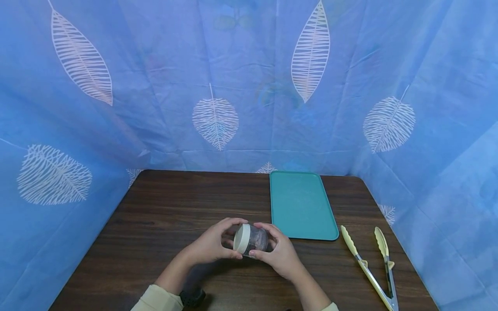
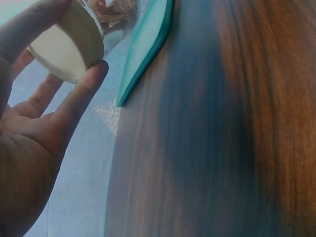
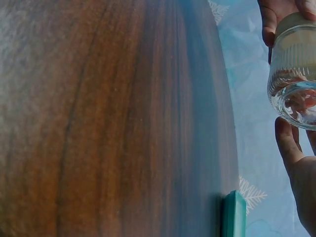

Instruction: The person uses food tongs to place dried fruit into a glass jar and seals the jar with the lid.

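Both hands hold a small ribbed clear glass jar (image 1: 258, 239) tilted on its side above the table. Its cream lid (image 1: 242, 239) faces left, and my left hand (image 1: 212, 243) grips the lid's rim between thumb and fingers. Around the glass body, toward the base, my right hand (image 1: 280, 252) has its thumb and fingers. Through the glass in the right wrist view, reddish-brown pieces (image 3: 300, 101) show inside; their kind cannot be told. In the left wrist view the lid (image 2: 74, 47) looks seated on the jar.
A teal tray (image 1: 303, 205) lies at the back right of the dark wood table (image 1: 175, 203). Metal tongs with cream tips (image 1: 367, 268) lie spread at the right edge. Blue leaf-patterned cloth (image 1: 241, 86) surrounds the table. A dark watch-like band (image 1: 192, 298) is near the left sleeve.
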The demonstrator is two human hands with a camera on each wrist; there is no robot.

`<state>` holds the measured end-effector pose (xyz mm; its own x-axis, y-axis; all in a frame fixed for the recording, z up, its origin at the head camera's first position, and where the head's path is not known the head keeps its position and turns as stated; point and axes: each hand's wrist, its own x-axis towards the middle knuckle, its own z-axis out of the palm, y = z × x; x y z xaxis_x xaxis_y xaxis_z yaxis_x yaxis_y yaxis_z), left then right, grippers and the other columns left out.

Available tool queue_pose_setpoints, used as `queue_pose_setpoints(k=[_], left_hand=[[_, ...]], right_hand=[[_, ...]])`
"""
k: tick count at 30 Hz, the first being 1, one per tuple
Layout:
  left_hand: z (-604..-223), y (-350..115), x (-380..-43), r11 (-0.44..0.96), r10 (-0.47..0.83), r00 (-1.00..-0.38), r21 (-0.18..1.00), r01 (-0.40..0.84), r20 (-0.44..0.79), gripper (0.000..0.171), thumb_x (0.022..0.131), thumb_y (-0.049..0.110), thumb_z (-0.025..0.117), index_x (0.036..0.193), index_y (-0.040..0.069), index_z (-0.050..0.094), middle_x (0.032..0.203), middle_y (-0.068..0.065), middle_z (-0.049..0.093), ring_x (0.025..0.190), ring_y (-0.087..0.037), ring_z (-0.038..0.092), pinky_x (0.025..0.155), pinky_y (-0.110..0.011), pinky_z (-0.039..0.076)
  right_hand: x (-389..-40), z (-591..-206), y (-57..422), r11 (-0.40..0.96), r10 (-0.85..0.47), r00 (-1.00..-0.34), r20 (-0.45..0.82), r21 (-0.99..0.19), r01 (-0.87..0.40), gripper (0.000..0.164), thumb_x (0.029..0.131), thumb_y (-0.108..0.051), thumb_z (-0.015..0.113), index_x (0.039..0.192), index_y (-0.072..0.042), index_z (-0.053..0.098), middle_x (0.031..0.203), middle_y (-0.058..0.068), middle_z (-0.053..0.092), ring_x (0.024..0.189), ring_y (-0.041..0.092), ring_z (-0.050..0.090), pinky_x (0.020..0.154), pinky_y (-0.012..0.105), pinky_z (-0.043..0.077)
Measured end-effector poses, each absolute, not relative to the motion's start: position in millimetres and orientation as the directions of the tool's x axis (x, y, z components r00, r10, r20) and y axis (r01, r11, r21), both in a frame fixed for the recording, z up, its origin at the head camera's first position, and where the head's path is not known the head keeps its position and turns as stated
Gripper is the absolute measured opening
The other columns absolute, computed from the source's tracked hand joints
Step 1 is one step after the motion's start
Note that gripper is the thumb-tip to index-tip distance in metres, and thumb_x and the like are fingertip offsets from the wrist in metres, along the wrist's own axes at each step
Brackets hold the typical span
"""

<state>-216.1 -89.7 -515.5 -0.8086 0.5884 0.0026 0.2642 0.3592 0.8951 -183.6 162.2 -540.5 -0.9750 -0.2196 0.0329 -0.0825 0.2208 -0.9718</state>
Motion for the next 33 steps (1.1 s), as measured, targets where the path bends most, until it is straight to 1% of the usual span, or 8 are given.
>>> queue_pose_setpoints(k=[4,10,13,17,21,26,30,33], left_hand=[[-520,-89,-216,0.348,0.589,-0.808,0.895,0.28,0.023,0.091,0.087,0.02,0.094,0.163,0.019,0.045,0.153,-0.01,0.055,0.125,-0.027,0.066,0.094,-0.027,0.063],[-527,-87,-216,0.333,0.565,-0.824,0.905,0.264,0.032,0.102,0.09,0.027,0.092,0.17,0.026,0.03,0.16,-0.013,0.051,0.132,-0.029,0.063,0.097,-0.026,0.059],[-529,-87,-217,0.323,0.551,-0.834,0.92,0.221,0.007,0.101,0.09,0.029,0.092,0.17,0.02,0.031,0.155,-0.014,0.055,0.129,-0.027,0.063,0.098,-0.026,0.058],[-531,-87,-220,0.283,0.56,-0.828,0.946,0.156,-0.031,0.086,0.093,0.029,0.089,0.162,0.007,0.041,0.146,-0.015,0.06,0.123,-0.022,0.064,0.098,-0.032,0.059],[-530,-87,-221,0.228,0.569,-0.821,0.969,0.099,-0.05,0.081,0.094,0.03,0.088,0.157,0.004,0.045,0.146,-0.017,0.061,0.124,-0.023,0.063,0.103,-0.04,0.058],[-530,-87,-220,0.2,0.563,-0.824,0.978,0.06,-0.065,0.086,0.093,0.034,0.089,0.159,0.004,0.044,0.151,-0.017,0.058,0.129,-0.024,0.062,0.107,-0.044,0.057],[-531,-86,-220,0.217,0.555,-0.829,0.974,0.071,-0.063,0.086,0.092,0.035,0.089,0.16,0.007,0.045,0.154,-0.016,0.057,0.134,-0.029,0.061,0.114,-0.054,0.053],[-533,-84,-221,0.236,0.552,-0.832,0.967,0.093,-0.055,0.085,0.092,0.032,0.09,0.16,0.008,0.046,0.156,-0.016,0.056,0.138,-0.033,0.06,0.116,-0.059,0.05]], right_hand=[[-184,-541,164,0.204,-0.232,-0.972,0.04,-0.975,-0.089,0.072,0.085,-0.02,0.095,0.15,-0.019,0.062,0.155,0.005,0.056,0.142,0.029,0.054,0.118,0.038,0.052],[-183,-541,163,0.128,-0.226,-0.973,0.041,-0.989,-0.071,0.071,0.09,-0.015,0.09,0.153,-0.014,0.057,0.157,0.011,0.054,0.139,0.03,0.058,0.106,0.026,0.055],[-182,-540,162,0.069,-0.226,-0.973,0.046,-0.996,-0.063,0.072,0.093,-0.013,0.087,0.155,-0.01,0.052,0.159,0.015,0.055,0.139,0.028,0.06,0.105,0.025,0.055],[-181,-539,161,-0.018,-0.241,-0.969,0.05,-0.999,-0.047,0.071,0.096,-0.01,0.083,0.157,-0.008,0.047,0.161,0.018,0.052,0.143,0.029,0.057,0.105,0.026,0.055],[-181,-539,161,-0.059,-0.255,-0.965,0.055,-0.997,-0.042,0.073,0.096,-0.008,0.082,0.158,-0.004,0.043,0.162,0.018,0.048,0.148,0.033,0.051,0.107,0.024,0.053],[-182,-541,166,-0.002,-0.288,-0.957,0.043,-0.999,-0.045,0.075,0.096,-0.009,0.082,0.159,-0.003,0.041,0.162,0.022,0.049,0.153,0.042,0.048,0.115,0.027,0.05],[-184,-542,172,0.126,-0.288,-0.957,0.019,-0.99,-0.057,0.081,0.095,-0.016,0.086,0.162,-0.006,0.042,0.164,0.019,0.05,0.156,0.04,0.045,0.126,0.038,0.043],[-186,-544,175,0.197,-0.298,-0.954,0.018,-0.977,-0.08,0.085,0.092,-0.02,0.089,0.163,-0.007,0.042,0.164,0.017,0.05,0.155,0.04,0.048,0.125,0.041,0.042]])
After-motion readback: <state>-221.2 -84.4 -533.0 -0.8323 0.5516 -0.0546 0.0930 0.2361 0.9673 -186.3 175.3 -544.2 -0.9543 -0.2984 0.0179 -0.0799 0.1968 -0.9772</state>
